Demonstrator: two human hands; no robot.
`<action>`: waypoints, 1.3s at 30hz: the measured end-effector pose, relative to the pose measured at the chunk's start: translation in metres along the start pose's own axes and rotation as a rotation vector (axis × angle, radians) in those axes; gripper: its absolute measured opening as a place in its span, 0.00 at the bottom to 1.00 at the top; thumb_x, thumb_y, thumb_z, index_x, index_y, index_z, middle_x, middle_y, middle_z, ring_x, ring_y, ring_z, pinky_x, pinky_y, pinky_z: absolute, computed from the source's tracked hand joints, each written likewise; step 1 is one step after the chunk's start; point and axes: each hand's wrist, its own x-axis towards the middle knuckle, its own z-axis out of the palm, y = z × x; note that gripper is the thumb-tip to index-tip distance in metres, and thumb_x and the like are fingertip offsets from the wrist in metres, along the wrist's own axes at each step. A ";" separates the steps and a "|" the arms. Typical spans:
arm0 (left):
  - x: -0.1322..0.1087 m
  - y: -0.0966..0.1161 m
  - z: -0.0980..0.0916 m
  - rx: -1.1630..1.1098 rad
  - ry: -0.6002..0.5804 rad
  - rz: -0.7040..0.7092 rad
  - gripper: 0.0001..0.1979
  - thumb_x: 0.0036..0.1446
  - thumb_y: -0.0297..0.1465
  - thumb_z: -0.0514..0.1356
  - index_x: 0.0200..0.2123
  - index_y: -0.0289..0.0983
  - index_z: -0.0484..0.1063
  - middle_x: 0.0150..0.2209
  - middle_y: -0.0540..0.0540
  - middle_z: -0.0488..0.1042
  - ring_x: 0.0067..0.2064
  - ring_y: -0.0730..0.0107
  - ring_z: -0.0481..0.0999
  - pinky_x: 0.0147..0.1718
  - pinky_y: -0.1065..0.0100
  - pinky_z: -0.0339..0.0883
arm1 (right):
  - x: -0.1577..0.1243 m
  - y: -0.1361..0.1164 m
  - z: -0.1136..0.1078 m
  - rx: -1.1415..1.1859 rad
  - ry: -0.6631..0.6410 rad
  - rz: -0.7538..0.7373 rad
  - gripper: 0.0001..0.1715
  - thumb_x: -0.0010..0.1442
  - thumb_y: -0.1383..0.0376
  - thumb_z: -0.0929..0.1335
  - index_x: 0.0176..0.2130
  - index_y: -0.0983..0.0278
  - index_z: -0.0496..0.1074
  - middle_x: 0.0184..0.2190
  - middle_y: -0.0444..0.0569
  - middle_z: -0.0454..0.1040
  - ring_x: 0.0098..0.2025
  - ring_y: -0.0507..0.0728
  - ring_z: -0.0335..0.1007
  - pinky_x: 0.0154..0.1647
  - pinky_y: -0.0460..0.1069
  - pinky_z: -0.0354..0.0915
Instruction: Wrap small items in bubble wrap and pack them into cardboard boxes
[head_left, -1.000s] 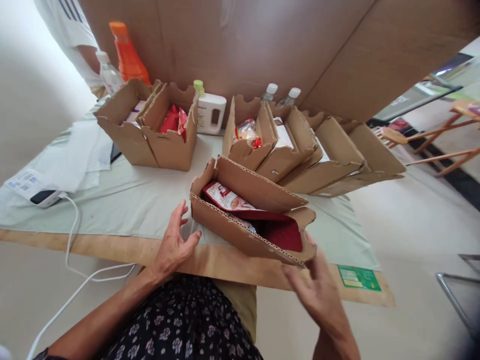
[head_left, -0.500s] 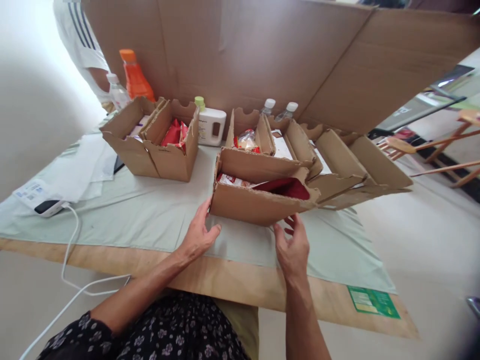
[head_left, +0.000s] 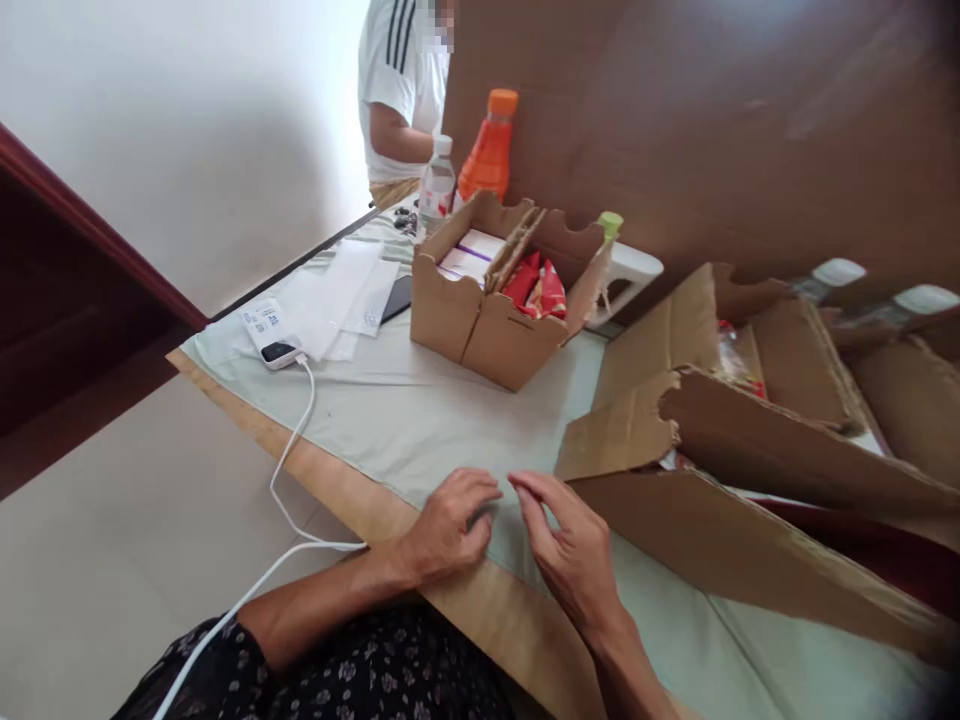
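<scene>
My left hand (head_left: 454,525) is over the front edge of the table, fingers loosely bent and thumb apart, holding nothing. Facing it, my right hand (head_left: 570,545) has its fingers stretched out, thumb tip close to the fingertips, and nothing visible between them. The two hands are near each other without touching. Just right of my right hand stands a long cardboard box (head_left: 720,540) with a dark red item (head_left: 862,550) inside. Behind it another cardboard box (head_left: 660,320) holds a clear and red packet (head_left: 739,360).
Two joined cardboard boxes (head_left: 480,335) hold white boxes (head_left: 472,255) and red packets (head_left: 540,285). Behind are an orange bottle (head_left: 487,155), a clear bottle (head_left: 436,185) and a white jug (head_left: 630,275). A white device (head_left: 279,354) trails a cable (head_left: 289,450). A person (head_left: 401,110) stands beyond.
The view has turned left. My hands have come away from the long cardboard box and drawn close together near the table edge. The box now stands at the right.
</scene>
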 end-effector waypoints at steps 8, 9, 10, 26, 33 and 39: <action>0.000 -0.013 0.009 0.000 -0.039 0.042 0.24 0.50 0.24 0.59 0.52 0.33 0.76 0.52 0.34 0.78 0.56 0.47 0.75 0.58 0.47 0.72 | 0.193 -0.059 0.155 -0.192 -0.446 -0.381 0.18 0.68 0.70 0.64 0.51 0.59 0.78 0.50 0.52 0.80 0.51 0.61 0.75 0.51 0.55 0.70; 0.000 -0.015 0.010 0.012 -0.049 0.044 0.24 0.51 0.24 0.59 0.53 0.33 0.75 0.52 0.33 0.78 0.58 0.45 0.75 0.58 0.47 0.72 | 0.207 -0.067 0.174 -0.235 -0.476 -0.426 0.19 0.67 0.71 0.65 0.53 0.60 0.77 0.54 0.54 0.79 0.54 0.63 0.73 0.53 0.56 0.69; 0.000 -0.017 0.011 0.027 -0.064 0.043 0.24 0.51 0.24 0.60 0.54 0.32 0.75 0.53 0.33 0.78 0.59 0.44 0.74 0.58 0.46 0.72 | 0.218 -0.074 0.191 -0.272 -0.496 -0.469 0.21 0.65 0.72 0.67 0.56 0.61 0.76 0.57 0.55 0.76 0.56 0.64 0.71 0.54 0.57 0.67; -0.002 -0.008 -0.003 -0.127 0.029 -0.025 0.18 0.54 0.23 0.60 0.48 0.36 0.78 0.53 0.36 0.78 0.55 0.52 0.77 0.57 0.51 0.74 | 0.138 -0.055 0.068 0.359 -0.157 -0.123 0.12 0.67 0.66 0.66 0.41 0.57 0.81 0.57 0.48 0.77 0.57 0.57 0.73 0.61 0.56 0.66; -0.030 0.038 -0.024 -0.346 -0.584 0.124 0.21 0.52 0.31 0.64 0.51 0.35 0.78 0.49 0.38 0.82 0.50 0.54 0.82 0.53 0.54 0.75 | -0.027 0.032 -0.070 0.565 -0.106 0.484 0.11 0.60 0.54 0.74 0.34 0.58 0.80 0.54 0.51 0.80 0.54 0.62 0.76 0.53 0.56 0.70; -0.037 0.081 -0.039 -0.446 -0.826 -0.111 0.16 0.59 0.31 0.63 0.51 0.39 0.78 0.49 0.42 0.82 0.51 0.60 0.82 0.53 0.58 0.76 | -0.115 0.069 -0.091 0.493 0.253 0.695 0.07 0.53 0.58 0.73 0.31 0.59 0.79 0.46 0.49 0.83 0.48 0.60 0.77 0.49 0.54 0.70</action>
